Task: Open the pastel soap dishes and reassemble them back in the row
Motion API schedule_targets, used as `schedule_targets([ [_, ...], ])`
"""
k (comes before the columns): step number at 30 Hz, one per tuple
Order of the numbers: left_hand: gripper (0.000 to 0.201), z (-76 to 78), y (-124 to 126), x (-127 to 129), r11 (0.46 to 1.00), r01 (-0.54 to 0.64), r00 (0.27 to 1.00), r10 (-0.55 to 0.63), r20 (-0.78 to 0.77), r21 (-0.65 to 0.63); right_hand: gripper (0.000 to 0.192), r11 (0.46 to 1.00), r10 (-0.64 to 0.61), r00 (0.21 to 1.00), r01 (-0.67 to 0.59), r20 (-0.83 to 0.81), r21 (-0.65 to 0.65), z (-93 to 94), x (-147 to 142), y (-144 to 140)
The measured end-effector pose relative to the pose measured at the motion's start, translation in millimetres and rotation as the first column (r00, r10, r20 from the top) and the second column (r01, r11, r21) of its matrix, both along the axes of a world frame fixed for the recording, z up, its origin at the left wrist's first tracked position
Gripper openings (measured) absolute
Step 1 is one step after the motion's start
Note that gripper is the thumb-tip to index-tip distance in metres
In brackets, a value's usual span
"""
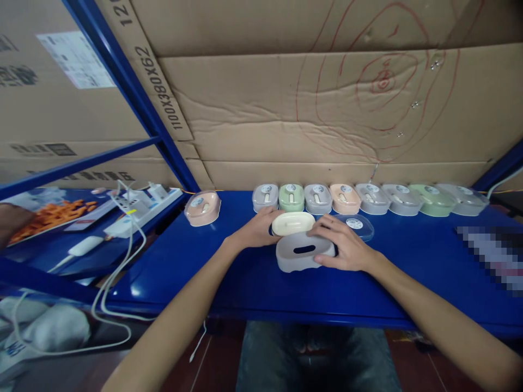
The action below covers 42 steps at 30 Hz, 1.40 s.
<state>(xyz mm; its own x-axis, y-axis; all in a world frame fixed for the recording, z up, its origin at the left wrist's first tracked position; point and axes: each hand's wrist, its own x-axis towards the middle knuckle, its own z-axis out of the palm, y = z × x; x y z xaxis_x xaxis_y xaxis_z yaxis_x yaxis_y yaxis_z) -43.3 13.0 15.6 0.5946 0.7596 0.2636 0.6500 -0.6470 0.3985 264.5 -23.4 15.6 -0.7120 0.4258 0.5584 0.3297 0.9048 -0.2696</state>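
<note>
Far left, lower shelf: a white power strip [141,206] with white cables [122,256] trailing down off the edge, and a printed picture of orange food [49,216] lying flat beside it.

Blue worktop [408,272], left end: one pink lidded box [202,207], tilted, standing apart from the others.

Back edge of the worktop, against the cardboard wall [286,136]: a row of lidded boxes [368,198] set side by side, reading grey, green, grey, pink, grey, grey, green, grey, each with a round label on its lid.

Centre, near the person: left hand [257,230] comes in from the left, fingers curled against the left end of a cream insert tray [293,223]; grip partly closed around that end, thumb hidden behind it. The cream tray sits on the back rim of a grey box base [304,252], which rests on the worktop and shows a dark slot in its upper face.

Right hand [347,244] lies over the right side of the grey base, fingers spread and bent over its top edge, fingertips touching the cream tray's right end; a loose hold, palm on the base.

Just behind the right hand: a clear lid [359,225] with a round label, flat on the worktop.

Far right: a blurred patch on the worktop, contents not readable.
</note>
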Motion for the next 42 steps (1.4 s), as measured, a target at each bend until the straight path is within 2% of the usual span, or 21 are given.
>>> schedule_targets([
  [5,0.066,-2.3,3.8,-8.6,0.999,0.034,0.999,-0.034,-0.004,-0.006,0.068,0.997,-0.029,0.987,0.017,0.158,0.074,0.1,-2.8,-4.6],
  [14,0.074,-2.8,6.2,-15.6,0.999,0.036,0.999,-0.035,0.009,-0.035,0.085,0.99,-0.09,0.961,0.056,0.262,0.133,-5.1,-4.8,-5.2],
  [20,0.077,1.0,5.8,-17.1,0.997,0.033,0.999,-0.032,0.018,-0.069,0.102,0.992,-0.104,0.953,0.08,0.284,0.093,-6.8,-5.2,-5.9],
  [26,0.078,2.7,4.8,-17.9,0.996,0.019,0.999,-0.016,0.035,-0.091,0.103,0.995,-0.095,0.96,0.089,0.263,0.035,-5.3,-5.6,-7.9],
  [34,0.079,3.3,4.9,-18.4,0.995,0.031,0.998,-0.026,0.059,-0.091,0.103,0.994,-0.102,0.958,0.09,0.268,0.055,-5.7,-5.2,-7.5],
  [42,0.079,4.5,3.7,-17.8,0.995,0.013,0.999,-0.009,0.036,-0.099,0.102,0.994,-0.11,0.955,0.109,0.276,0.019,-3.9,-5.6,-9.2],
])
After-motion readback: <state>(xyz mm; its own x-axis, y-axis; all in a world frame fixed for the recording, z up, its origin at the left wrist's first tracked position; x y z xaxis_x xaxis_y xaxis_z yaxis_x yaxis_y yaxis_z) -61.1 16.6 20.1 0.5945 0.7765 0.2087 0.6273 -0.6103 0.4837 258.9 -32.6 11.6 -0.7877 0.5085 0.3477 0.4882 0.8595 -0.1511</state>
